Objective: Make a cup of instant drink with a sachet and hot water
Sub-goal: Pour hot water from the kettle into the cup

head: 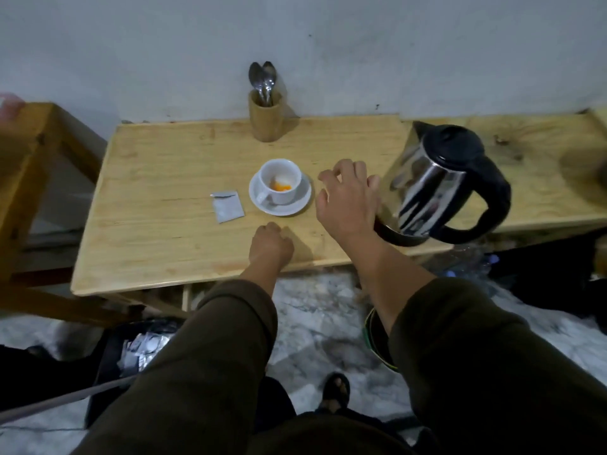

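on wooden table (157, 205): white cup (280, 182) on saucer (303, 200), orange powder inside, no water yet; opened sachet (227, 206) lying just left. steel kettle (443, 185) at right, looks tilted. right hand (345, 198) spread wide, empty, beside kettle body; left hand (271, 246) loosely curled on table, seemingly empty. risks: scald from hot steel wall; kettle tipping over; cup knocked by reach.

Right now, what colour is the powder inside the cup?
Orange powder in the white cup; head view.
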